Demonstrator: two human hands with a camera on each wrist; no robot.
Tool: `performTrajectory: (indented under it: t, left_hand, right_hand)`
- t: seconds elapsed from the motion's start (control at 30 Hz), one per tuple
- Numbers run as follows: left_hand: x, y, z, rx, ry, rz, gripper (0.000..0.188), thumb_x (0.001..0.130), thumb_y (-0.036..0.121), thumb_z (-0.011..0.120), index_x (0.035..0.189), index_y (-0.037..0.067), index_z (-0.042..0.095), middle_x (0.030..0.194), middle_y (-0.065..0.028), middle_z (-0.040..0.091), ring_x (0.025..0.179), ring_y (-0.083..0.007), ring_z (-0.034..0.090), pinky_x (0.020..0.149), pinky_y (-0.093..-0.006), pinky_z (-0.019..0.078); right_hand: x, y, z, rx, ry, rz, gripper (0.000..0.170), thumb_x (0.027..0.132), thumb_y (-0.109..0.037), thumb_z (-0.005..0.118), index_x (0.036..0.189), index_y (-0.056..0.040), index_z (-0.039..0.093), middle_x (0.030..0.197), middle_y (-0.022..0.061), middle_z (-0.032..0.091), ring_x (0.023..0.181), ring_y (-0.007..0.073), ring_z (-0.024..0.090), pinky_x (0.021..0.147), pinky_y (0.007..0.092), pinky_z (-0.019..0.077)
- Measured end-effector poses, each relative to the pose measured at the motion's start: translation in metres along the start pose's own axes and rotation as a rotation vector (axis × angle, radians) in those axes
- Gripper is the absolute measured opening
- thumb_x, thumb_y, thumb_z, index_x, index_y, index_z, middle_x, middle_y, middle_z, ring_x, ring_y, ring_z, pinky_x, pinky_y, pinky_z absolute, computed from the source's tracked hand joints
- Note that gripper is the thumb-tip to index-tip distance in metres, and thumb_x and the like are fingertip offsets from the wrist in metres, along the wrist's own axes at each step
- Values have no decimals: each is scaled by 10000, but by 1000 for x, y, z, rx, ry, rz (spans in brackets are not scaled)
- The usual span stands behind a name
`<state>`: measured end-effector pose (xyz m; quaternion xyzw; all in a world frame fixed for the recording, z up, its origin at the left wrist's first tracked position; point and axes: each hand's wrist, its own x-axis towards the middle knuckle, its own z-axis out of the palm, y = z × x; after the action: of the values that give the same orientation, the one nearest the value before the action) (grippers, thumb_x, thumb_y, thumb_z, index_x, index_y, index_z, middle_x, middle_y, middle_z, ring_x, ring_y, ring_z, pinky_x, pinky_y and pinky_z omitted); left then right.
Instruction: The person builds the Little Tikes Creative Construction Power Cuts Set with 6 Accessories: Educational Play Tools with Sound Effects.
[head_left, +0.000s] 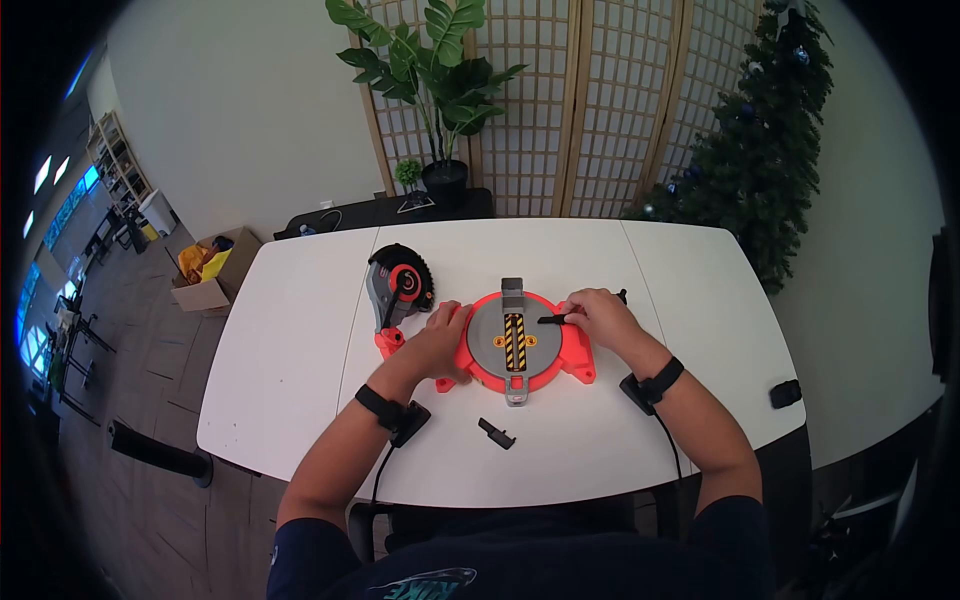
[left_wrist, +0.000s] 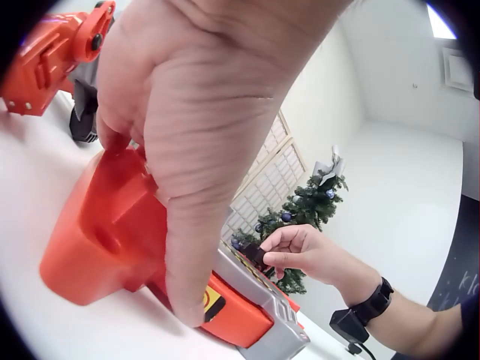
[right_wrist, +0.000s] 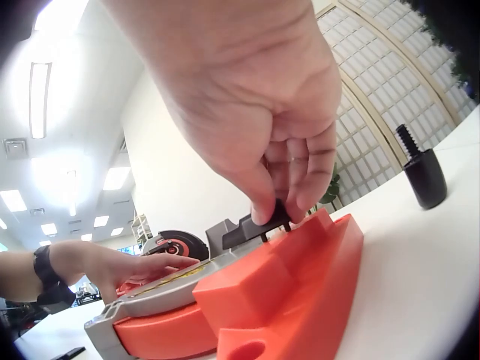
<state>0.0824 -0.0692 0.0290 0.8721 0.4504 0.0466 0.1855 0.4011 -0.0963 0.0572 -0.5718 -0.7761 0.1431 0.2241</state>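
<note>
A toy miter saw base (head_left: 577, 352), orange-red with a round grey turntable (head_left: 485, 335) and a striped strip across it, lies on the white table. My left hand (head_left: 437, 345) grips its left side, thumb along the rim and fingers over the orange end. Over the right side, my right hand (head_left: 603, 318) pinches a small black plastic piece (right_wrist: 251, 230) between thumb and fingers. Two short pegs point down from that piece, close over the orange base. A similar black piece (head_left: 497, 434) lies in front of the base.
The toy saw head (head_left: 400, 283), with black blade and grey-red arm, lies at the back left. A black threaded knob (right_wrist: 425, 178) stands on the table (head_left: 290, 340) right of the base. A small black object (head_left: 786, 394) sits near the right edge.
</note>
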Motion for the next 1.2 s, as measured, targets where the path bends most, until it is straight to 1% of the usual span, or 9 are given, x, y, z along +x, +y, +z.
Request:
performTrajectory:
  t: [0.03,0.13,0.33,0.53,0.77,0.97,1.03,1.2]
  left_hand:
    - [0,0,0,-14,20,11,1257,509,286,974,1526,10,290,1538,-213,300,1421,-408,384,1134,-437,445]
    - [-1,3,0,-16,28,-10,1246,500,266,975,1520,13,305,1532,-208,314,1415,-406,392,1126,-437,451]
    - [-6,7,1,-25,56,11,1219,497,267,967,1505,12,331,1508,-199,351,1407,-405,400,1115,-439,460]
    - [-11,7,4,-45,84,31,1206,482,269,964,1493,27,352,1486,-198,373,1394,-410,408,1106,-452,464]
    - [-13,5,8,-31,106,47,1197,478,286,966,1485,36,369,1472,-199,390,1383,-420,418,1106,-463,463]
    - [-15,8,7,-14,100,29,1210,480,295,964,1497,35,362,1479,-200,392,1382,-422,423,1112,-461,462]
    - [-15,7,8,-25,104,39,1211,484,297,961,1500,30,361,1487,-202,386,1385,-423,421,1108,-462,466]
    - [-16,9,5,-30,96,37,1209,486,298,961,1499,21,360,1491,-206,382,1385,-422,422,1108,-462,468]
  right_hand:
    - [0,0,0,-10,5,-9,121,859,-55,724,966,1,733,939,161,740,881,300,719,812,386,568]
    - [-1,0,0,-18,5,-15,111,855,-52,724,954,1,729,931,157,739,876,300,718,809,386,567]
    - [-6,-5,-2,-15,-13,3,111,845,-50,728,945,-3,726,912,145,741,859,290,719,792,378,567]
    - [-11,-4,-2,-14,-24,-17,110,843,-54,732,942,-8,733,902,140,744,850,283,721,778,370,567]
    - [-13,-3,0,-7,-19,-11,123,841,-57,740,954,-7,747,904,148,750,824,284,724,766,366,568]
    - [-13,5,2,60,-3,-24,111,832,-55,760,928,0,760,854,157,746,771,277,725,733,348,567]
    - [-13,7,3,129,-3,-2,101,834,-59,767,918,-3,766,840,158,746,760,269,726,721,338,564]
    - [-13,8,4,128,-4,-16,97,837,-62,770,914,-3,765,844,157,748,753,266,726,716,337,563]
